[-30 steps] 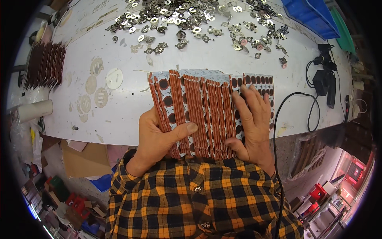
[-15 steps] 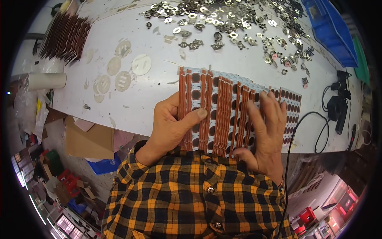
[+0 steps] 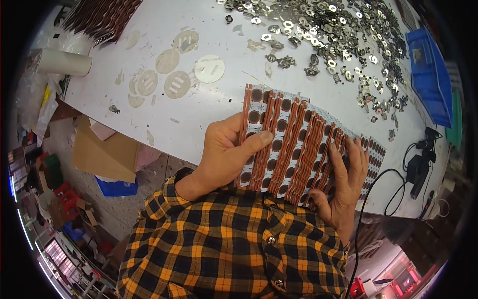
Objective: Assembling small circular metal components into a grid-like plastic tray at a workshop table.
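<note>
A thick stack of thin panels (image 3: 291, 149), which look like circuit-board panels, stands fanned over the table's near edge in front of my chest. The panels have reddish-brown edges and pale faces with rows of dark round spots. At the stack's left end my left hand (image 3: 224, 154) is closed on it, thumb across the front, the other fingers largely hidden behind. My right hand (image 3: 343, 184) grips the right part, its fingers bent over the panels and its thumb at the near edge. Between the two hands the panels lean apart in uneven gaps.
Small shiny metal parts (image 3: 333, 37) lie scattered at the far right, beside a blue bin (image 3: 428, 74). Another panel stack (image 3: 102, 20) and a white roll (image 3: 64, 63) are at far left. A black adapter (image 3: 417, 169) and cable (image 3: 362, 209) lie at right.
The head view has turned, so the table appears tilted and shifted. The panels are fanned differently, with wider gaps showing more spotted faces near the left hand. Both hands remain on the stack.
</note>
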A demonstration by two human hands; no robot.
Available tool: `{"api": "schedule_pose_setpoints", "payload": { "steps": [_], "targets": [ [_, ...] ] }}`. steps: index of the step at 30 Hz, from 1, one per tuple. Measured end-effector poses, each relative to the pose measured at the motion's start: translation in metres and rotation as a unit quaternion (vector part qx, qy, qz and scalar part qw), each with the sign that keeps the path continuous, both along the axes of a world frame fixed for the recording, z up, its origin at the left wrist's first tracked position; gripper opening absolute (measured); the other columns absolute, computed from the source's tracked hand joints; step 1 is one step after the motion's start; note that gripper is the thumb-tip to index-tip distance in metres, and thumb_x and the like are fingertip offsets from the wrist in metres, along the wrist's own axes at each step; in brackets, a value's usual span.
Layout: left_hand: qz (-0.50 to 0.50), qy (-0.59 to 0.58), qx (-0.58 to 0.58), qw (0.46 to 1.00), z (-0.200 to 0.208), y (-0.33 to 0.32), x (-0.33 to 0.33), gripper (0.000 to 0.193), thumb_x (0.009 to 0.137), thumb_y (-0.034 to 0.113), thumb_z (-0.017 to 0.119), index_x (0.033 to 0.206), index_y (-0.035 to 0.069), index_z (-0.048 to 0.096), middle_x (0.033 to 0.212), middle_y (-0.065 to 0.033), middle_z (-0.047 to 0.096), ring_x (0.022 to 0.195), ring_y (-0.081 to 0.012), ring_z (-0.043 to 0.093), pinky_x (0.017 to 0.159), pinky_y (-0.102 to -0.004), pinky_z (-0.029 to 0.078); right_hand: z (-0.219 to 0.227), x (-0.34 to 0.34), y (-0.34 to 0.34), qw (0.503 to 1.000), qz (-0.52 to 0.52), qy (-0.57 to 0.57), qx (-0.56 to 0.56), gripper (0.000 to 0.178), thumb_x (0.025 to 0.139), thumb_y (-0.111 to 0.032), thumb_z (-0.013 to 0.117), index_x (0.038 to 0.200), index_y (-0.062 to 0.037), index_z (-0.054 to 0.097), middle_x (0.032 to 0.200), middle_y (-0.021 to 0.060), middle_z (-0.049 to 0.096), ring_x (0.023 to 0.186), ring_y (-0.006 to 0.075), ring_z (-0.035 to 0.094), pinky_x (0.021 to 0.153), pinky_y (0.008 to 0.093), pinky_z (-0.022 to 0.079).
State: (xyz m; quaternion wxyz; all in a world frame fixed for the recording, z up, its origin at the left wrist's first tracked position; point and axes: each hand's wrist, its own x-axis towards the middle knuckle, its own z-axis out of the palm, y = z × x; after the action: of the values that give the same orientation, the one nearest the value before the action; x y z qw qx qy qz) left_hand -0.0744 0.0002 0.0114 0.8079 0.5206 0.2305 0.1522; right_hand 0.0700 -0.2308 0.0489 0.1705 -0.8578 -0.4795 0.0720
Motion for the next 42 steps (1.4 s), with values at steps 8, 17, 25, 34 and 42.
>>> {"api": "schedule_pose_setpoints", "payload": {
  "steps": [8,17,25,34,42],
  "targets": [
    [0.002,-0.038,-0.033,0.999,-0.005,0.000,0.004,0.024,0.106,0.008,0.062,0.125,-0.005,0.069,0.105,-0.0037,0.076,0.089,-0.0043,0.065,0.077,-0.0226,0.054,-0.001,-0.001,-0.008,0.999,-0.036,-0.013,-0.004,0.083,0.093,-0.071,0.061,0.153,-0.0144,0.057,0.162,0.0194,0.041,0.154,0.0416,0.032,0.128,0.0614,0.014],
    [0.018,0.050,0.018,0.998,0.002,0.007,-0.003,0.025,0.103,0.006,0.064,0.124,-0.006,0.070,0.102,-0.0019,0.074,0.087,-0.0043,0.060,0.079,-0.0230,0.048,0.001,0.006,-0.007,0.999,-0.049,-0.004,0.005,0.084,0.092,-0.061,0.069,0.156,-0.0101,0.051,0.162,0.0178,0.042,0.153,0.0411,0.034,0.126,0.0634,0.015],
    [0.017,0.051,0.027,0.998,0.002,0.006,-0.001,0.024,0.102,0.004,0.065,0.123,-0.006,0.070,0.106,-0.0053,0.076,0.090,-0.0057,0.063,0.081,-0.0231,0.050,0.000,0.007,-0.010,0.998,-0.044,-0.036,0.003,0.078,0.095,-0.065,0.063,0.157,-0.0192,0.052,0.163,0.0165,0.041,0.154,0.0391,0.033,0.128,0.0623,0.012],
    [0.017,0.050,0.037,0.998,0.002,0.005,0.000,0.023,0.102,0.004,0.065,0.123,-0.006,0.070,0.103,-0.0038,0.075,0.087,-0.0044,0.062,0.078,-0.0223,0.049,0.000,0.000,0.002,0.998,-0.005,-0.060,-0.022,0.084,0.095,-0.079,0.047,0.149,-0.0164,0.062,0.159,0.0167,0.046,0.152,0.0401,0.037,0.127,0.0642,0.015],
    [0.034,0.057,0.037,0.997,0.002,0.003,0.000,0.024,0.103,0.008,0.066,0.123,-0.003,0.071,0.092,0.0013,0.072,0.074,0.0001,0.055,0.062,-0.0187,0.042,-0.001,-0.007,0.022,0.998,0.033,-0.062,0.004,0.088,0.095,-0.077,0.050,0.150,-0.0081,0.058,0.158,0.0180,0.047,0.152,0.0401,0.037,0.126,0.0648,0.017]
  ]
}}
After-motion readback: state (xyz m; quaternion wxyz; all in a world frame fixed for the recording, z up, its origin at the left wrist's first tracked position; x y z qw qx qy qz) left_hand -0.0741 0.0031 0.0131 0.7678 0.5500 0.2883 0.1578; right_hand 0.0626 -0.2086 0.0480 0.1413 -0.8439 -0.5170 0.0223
